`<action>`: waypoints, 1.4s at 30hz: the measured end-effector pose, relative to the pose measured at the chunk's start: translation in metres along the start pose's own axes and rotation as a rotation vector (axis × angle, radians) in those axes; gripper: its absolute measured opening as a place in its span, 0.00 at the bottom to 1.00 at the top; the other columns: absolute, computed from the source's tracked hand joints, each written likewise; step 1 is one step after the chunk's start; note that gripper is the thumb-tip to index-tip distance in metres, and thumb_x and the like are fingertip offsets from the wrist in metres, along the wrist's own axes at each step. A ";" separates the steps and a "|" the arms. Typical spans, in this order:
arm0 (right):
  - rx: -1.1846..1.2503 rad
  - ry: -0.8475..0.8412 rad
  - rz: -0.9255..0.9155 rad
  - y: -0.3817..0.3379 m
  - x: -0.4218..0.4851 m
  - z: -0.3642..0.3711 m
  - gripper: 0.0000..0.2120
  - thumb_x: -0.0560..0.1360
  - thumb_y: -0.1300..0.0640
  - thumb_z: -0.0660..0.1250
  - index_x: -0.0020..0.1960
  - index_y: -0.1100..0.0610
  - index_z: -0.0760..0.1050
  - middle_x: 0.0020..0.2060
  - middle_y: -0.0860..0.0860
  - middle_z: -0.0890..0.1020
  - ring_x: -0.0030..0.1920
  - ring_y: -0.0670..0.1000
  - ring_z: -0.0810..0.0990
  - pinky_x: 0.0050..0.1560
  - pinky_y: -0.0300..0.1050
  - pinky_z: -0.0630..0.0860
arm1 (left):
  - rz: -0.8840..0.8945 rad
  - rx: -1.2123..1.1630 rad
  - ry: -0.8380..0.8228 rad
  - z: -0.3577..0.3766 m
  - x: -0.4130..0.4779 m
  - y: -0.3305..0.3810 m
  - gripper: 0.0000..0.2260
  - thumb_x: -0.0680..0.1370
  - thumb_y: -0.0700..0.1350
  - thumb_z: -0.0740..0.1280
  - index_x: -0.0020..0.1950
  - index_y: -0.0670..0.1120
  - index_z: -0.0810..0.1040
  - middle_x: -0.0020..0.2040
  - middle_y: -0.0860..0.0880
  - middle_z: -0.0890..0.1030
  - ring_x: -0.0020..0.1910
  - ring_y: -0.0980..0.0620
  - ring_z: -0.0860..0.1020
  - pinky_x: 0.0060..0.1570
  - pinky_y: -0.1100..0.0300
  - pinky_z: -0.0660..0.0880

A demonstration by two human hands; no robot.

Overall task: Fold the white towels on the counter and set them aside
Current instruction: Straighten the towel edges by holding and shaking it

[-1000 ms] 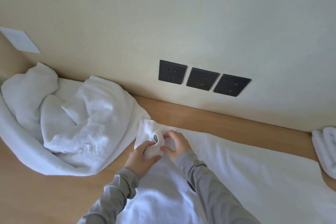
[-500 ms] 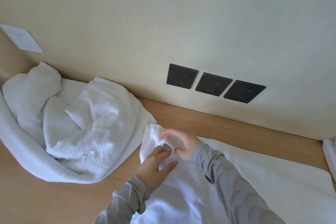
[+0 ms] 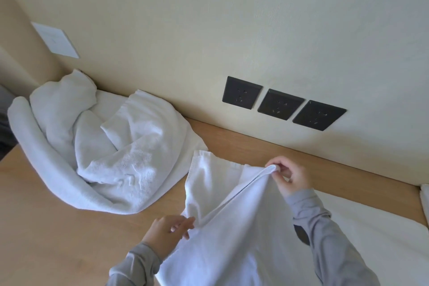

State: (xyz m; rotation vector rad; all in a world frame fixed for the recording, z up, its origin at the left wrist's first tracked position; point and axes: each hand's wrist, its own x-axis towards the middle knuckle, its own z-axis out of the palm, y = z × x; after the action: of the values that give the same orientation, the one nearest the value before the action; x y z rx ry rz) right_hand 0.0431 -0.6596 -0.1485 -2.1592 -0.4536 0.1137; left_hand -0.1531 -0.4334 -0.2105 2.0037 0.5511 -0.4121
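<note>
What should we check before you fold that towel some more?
1. Right hand grip on the towel: ok, it pinches a lifted edge.
2. Left hand grip: ok, it pinches the towel's left edge.
3. Towel lying smooth: not ok, it is bunched between the hands.
4. Towel apart from the pile of towels: cannot tell, their edges come very close.
5. Towel's near end: cannot tell, it runs out of the picture.
</note>
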 end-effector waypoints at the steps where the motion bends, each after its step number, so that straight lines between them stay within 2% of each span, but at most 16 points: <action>1: 0.011 -0.008 0.020 0.001 0.000 0.000 0.15 0.69 0.74 0.63 0.37 0.56 0.77 0.36 0.49 0.81 0.40 0.53 0.80 0.45 0.46 0.76 | -0.026 -0.044 0.007 0.002 -0.006 -0.005 0.12 0.77 0.53 0.64 0.37 0.54 0.83 0.34 0.56 0.83 0.35 0.59 0.79 0.43 0.67 0.74; 3: 0.002 -0.059 0.044 0.000 0.000 0.001 0.13 0.70 0.73 0.63 0.38 0.56 0.77 0.35 0.51 0.81 0.40 0.56 0.80 0.44 0.48 0.75 | -0.068 -0.100 0.062 0.007 -0.015 -0.014 0.10 0.77 0.49 0.66 0.37 0.54 0.83 0.34 0.54 0.83 0.36 0.57 0.79 0.44 0.64 0.75; 5: -0.033 -0.132 0.042 -0.002 -0.001 0.003 0.13 0.70 0.71 0.66 0.38 0.53 0.77 0.35 0.50 0.81 0.39 0.54 0.79 0.44 0.39 0.74 | -0.097 -0.149 0.128 0.012 -0.018 -0.020 0.08 0.76 0.45 0.67 0.38 0.54 0.82 0.37 0.52 0.83 0.40 0.54 0.79 0.45 0.62 0.76; 7: -0.087 -0.205 0.014 -0.005 -0.001 0.007 0.10 0.70 0.68 0.68 0.39 0.53 0.78 0.36 0.49 0.82 0.40 0.51 0.79 0.43 0.30 0.71 | -0.126 -0.205 0.205 0.012 -0.010 -0.019 0.08 0.76 0.45 0.67 0.41 0.57 0.81 0.41 0.53 0.82 0.43 0.54 0.79 0.44 0.65 0.74; 10: -0.112 -0.234 -0.017 -0.010 0.002 0.013 0.04 0.70 0.67 0.70 0.41 0.59 0.80 0.37 0.50 0.82 0.41 0.53 0.79 0.44 0.30 0.70 | -0.138 -0.321 0.314 0.005 0.026 -0.008 0.06 0.76 0.44 0.67 0.47 0.55 0.80 0.43 0.54 0.80 0.45 0.53 0.78 0.46 0.63 0.71; 14: -0.110 -0.220 -0.073 -0.022 0.004 0.016 0.03 0.70 0.66 0.70 0.42 0.60 0.81 0.38 0.50 0.81 0.41 0.50 0.79 0.45 0.35 0.72 | -0.230 -0.454 0.358 -0.001 0.093 0.021 0.15 0.76 0.42 0.66 0.63 0.41 0.74 0.55 0.44 0.79 0.59 0.43 0.76 0.62 0.53 0.70; 18: -0.101 -0.201 -0.083 -0.030 0.001 0.015 0.05 0.68 0.67 0.72 0.42 0.59 0.81 0.35 0.44 0.80 0.39 0.45 0.77 0.43 0.27 0.70 | -0.270 -0.223 0.373 -0.001 0.136 0.046 0.23 0.76 0.51 0.66 0.68 0.44 0.69 0.61 0.44 0.75 0.61 0.46 0.72 0.61 0.58 0.66; 22: -0.075 -0.199 -0.037 -0.035 0.002 0.013 0.05 0.67 0.66 0.73 0.39 0.57 0.80 0.35 0.47 0.82 0.40 0.43 0.77 0.42 0.30 0.72 | -0.331 -0.138 0.394 0.004 0.152 0.058 0.17 0.75 0.51 0.67 0.61 0.45 0.74 0.59 0.44 0.77 0.60 0.44 0.73 0.61 0.55 0.68; 24: -0.064 -0.241 -0.038 -0.039 0.003 0.011 0.04 0.67 0.66 0.73 0.39 0.59 0.80 0.34 0.45 0.81 0.39 0.43 0.76 0.42 0.30 0.70 | -0.343 -0.146 0.419 0.005 0.153 0.063 0.12 0.75 0.49 0.67 0.55 0.46 0.78 0.56 0.44 0.79 0.58 0.43 0.74 0.60 0.54 0.70; 26: -0.052 -0.295 -0.036 -0.044 0.005 0.008 0.03 0.67 0.67 0.72 0.39 0.62 0.80 0.33 0.45 0.78 0.37 0.42 0.74 0.42 0.31 0.69 | -0.262 -0.175 0.450 0.004 0.147 0.070 0.07 0.75 0.48 0.67 0.49 0.46 0.79 0.51 0.45 0.79 0.54 0.43 0.75 0.56 0.54 0.71; 28: -0.020 -0.369 -0.015 -0.049 0.006 0.002 0.03 0.68 0.67 0.72 0.39 0.61 0.81 0.33 0.46 0.78 0.37 0.46 0.74 0.43 0.36 0.70 | -0.111 -0.349 0.454 0.003 0.136 0.079 0.03 0.74 0.45 0.68 0.41 0.48 0.77 0.41 0.49 0.79 0.45 0.46 0.77 0.46 0.59 0.72; 32: 0.109 -0.460 0.002 -0.065 0.010 -0.007 0.03 0.66 0.62 0.73 0.38 0.56 0.81 0.31 0.44 0.80 0.36 0.41 0.76 0.45 0.36 0.72 | 0.117 -0.566 0.333 -0.001 0.095 0.103 0.08 0.70 0.41 0.74 0.33 0.52 0.80 0.31 0.53 0.81 0.34 0.55 0.78 0.37 0.64 0.74; 35: 0.064 -0.366 0.032 -0.069 0.014 -0.001 0.04 0.67 0.64 0.73 0.39 0.57 0.80 0.34 0.47 0.80 0.37 0.46 0.75 0.45 0.39 0.72 | 0.103 -0.742 0.238 0.004 0.068 0.118 0.04 0.65 0.43 0.78 0.34 0.47 0.84 0.32 0.48 0.84 0.31 0.57 0.79 0.32 0.65 0.75; 37: 0.083 -0.333 0.061 -0.069 0.013 0.006 0.07 0.67 0.65 0.73 0.38 0.55 0.78 0.34 0.48 0.79 0.36 0.46 0.75 0.43 0.37 0.72 | 0.092 -0.820 0.213 0.006 0.057 0.123 0.04 0.66 0.39 0.76 0.33 0.43 0.84 0.32 0.46 0.83 0.30 0.56 0.78 0.31 0.64 0.74; 40: 0.057 -0.315 0.057 -0.064 0.006 0.012 0.10 0.68 0.65 0.73 0.36 0.52 0.76 0.32 0.44 0.78 0.34 0.40 0.74 0.41 0.30 0.69 | 0.124 -0.820 0.199 0.006 0.043 0.130 0.10 0.69 0.33 0.73 0.30 0.45 0.84 0.27 0.50 0.81 0.27 0.60 0.75 0.29 0.69 0.72; 42: 0.054 -0.289 0.049 -0.059 0.000 0.013 0.11 0.68 0.64 0.73 0.35 0.50 0.76 0.32 0.43 0.79 0.35 0.40 0.74 0.41 0.28 0.69 | 0.140 -0.811 0.192 0.008 0.036 0.132 0.13 0.70 0.33 0.72 0.29 0.48 0.84 0.27 0.51 0.81 0.27 0.61 0.75 0.29 0.70 0.71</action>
State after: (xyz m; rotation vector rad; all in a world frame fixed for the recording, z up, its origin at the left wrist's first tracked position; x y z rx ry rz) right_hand 0.0231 -0.6185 -0.1088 -2.1087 -0.5554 0.4648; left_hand -0.0520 -0.4880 -0.1353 1.2860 0.5726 0.0975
